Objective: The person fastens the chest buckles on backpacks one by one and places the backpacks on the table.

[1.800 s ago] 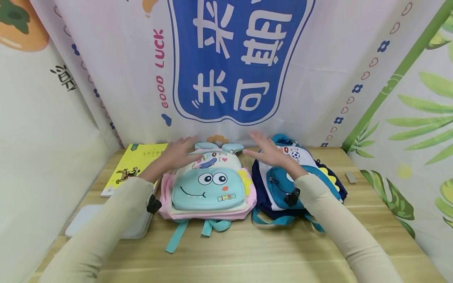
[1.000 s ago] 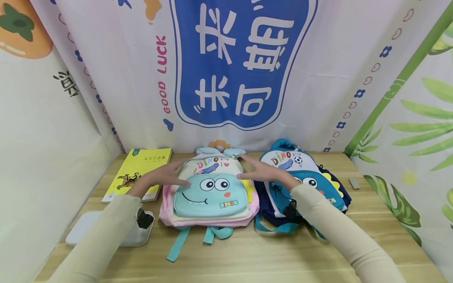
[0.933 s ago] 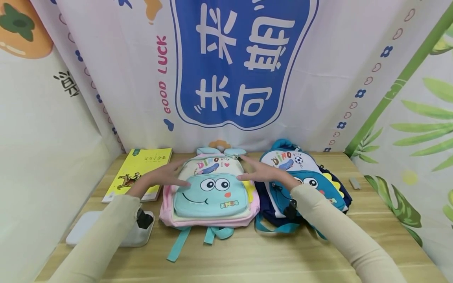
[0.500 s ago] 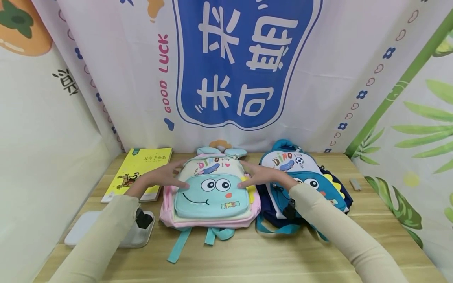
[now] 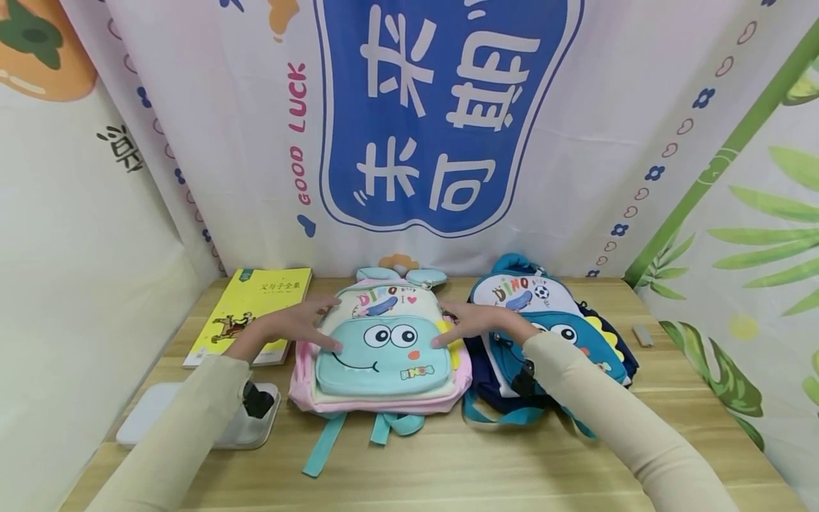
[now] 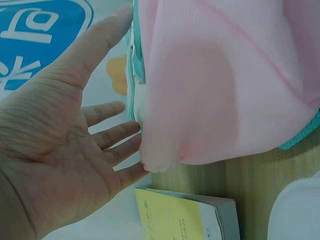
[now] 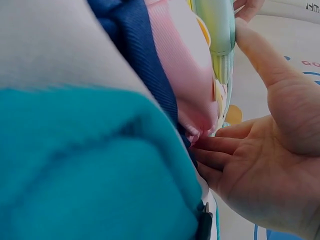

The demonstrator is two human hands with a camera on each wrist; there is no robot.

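Two bare hands, one at each side of a pink-and-cream dinosaur backpack (image 5: 384, 347). Left hand (image 5: 291, 322): thumb held wide of four nearly straight fingers; thumb tip at one edge of the aqua front pocket (image 5: 384, 359), fingertips by the bag's pink side, palm in full sight in the left wrist view. Right hand (image 5: 475, 320): spread much the same, thumb at the pocket's opposite edge; its fingers reach into the gap between bags, tips partly hidden beside pink fabric. Cannot tell whether they also touch the navy-and-teal dinosaur backpack (image 5: 566, 321). Pink bag rests near the middle of a wood-grain table (image 5: 409, 473), smiling front showing, aqua straps (image 5: 324, 446) trailing from its lower edge. Count of things: two backpacks, side by side, navy one by the right hand; one yellow book (image 5: 256, 302), flat, beyond the left forearm; one white case (image 5: 143, 416), partly behind the left sleeve (image 5: 173, 430); one small grey block (image 5: 643, 335), just beyond the navy bag. Two long beige sleeves, one small black device at each cuff. Printed cloth backdrop (image 5: 256, 142) stands behind, blue panel, pink GOOD LUCK lettering
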